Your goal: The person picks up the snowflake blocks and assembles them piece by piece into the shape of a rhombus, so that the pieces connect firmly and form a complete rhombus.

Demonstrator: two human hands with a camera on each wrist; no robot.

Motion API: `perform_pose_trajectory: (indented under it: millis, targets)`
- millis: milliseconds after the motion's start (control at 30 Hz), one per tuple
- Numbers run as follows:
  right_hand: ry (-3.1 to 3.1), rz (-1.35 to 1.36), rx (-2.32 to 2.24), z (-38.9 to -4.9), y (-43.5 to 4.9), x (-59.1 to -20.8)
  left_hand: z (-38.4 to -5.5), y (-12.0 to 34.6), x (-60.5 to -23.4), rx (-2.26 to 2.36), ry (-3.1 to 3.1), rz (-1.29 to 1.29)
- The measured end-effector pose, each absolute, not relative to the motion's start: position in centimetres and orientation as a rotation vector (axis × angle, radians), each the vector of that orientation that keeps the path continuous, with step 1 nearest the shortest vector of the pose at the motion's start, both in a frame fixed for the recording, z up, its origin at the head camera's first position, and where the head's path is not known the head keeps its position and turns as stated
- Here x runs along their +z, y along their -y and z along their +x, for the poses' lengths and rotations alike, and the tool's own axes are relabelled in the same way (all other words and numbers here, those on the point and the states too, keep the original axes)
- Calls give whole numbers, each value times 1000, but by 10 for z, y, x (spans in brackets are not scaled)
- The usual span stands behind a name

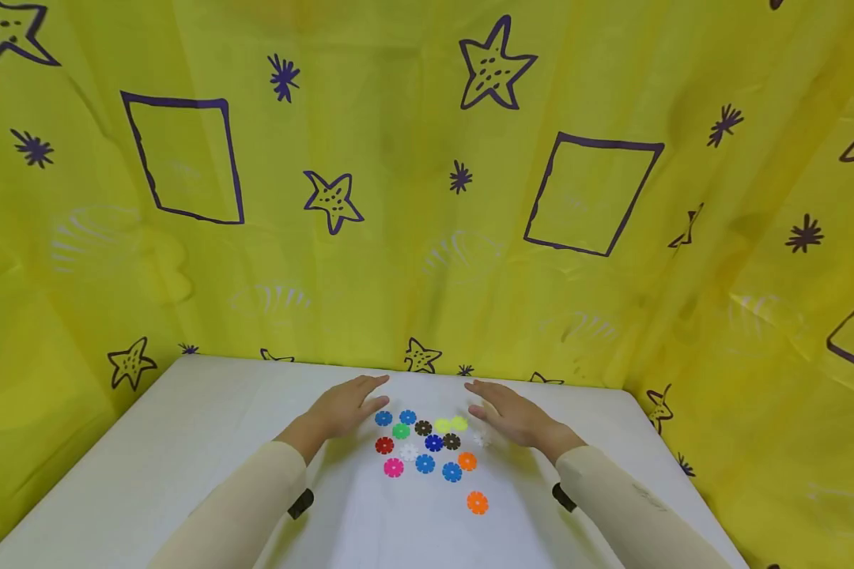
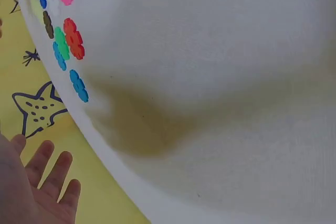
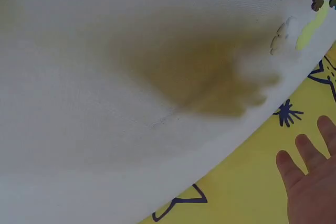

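Observation:
Several flat, notched plastic discs lie in a loose cluster on the white table, among them a red disc (image 1: 384, 446), a pink disc (image 1: 394, 468), a green disc (image 1: 401, 431), a dark blue disc (image 1: 434, 442) and a white disc (image 1: 409, 452). My left hand (image 1: 343, 406) hovers at the cluster's left side, fingers extended, holding nothing; the blue disc (image 1: 383, 418) is nearest to it. On the opposite side my right hand (image 1: 514, 414) is held up with straight fingers and bare palm, close to another white disc (image 1: 481, 438). Both hands cast shadows on the tabletop.
An orange disc (image 1: 478, 503) lies apart, nearer the front than the others. The white table (image 1: 242, 419) reaches back to a yellow curtain (image 1: 398, 300) printed with stars and frames. Dark bands (image 1: 301, 503) show at the sleeves.

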State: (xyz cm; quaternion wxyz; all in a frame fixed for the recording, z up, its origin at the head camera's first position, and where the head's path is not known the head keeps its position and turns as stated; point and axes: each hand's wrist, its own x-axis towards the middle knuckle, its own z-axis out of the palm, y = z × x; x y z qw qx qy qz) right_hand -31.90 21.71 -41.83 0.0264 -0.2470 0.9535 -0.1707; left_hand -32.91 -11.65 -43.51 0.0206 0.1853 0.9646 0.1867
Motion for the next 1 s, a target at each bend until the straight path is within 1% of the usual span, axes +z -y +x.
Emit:
perform_pose_trajectory:
  millis: [267, 467, 667, 900, 1000]
  targets:
    - [-2868, -549, -933, -322, -222, -428, -330, 116, -439, 942, -2982, 369]
    - [-2806, -442, -1107, -320, -222, -440, -330, 108, -443, 1115, -2946, 311]
    - [-2808, -310, -1123, -315, -217, -447, -331, 109, -455, 1119, -2930, 249]
    - [-2853, -325, -1070, -313, -222, -456, -333, 110, -465, 1196, -2890, 240]
    - [-2853, -309, -1064, -313, -225, -461, -334, 107, -469, 1227, -2860, 181]
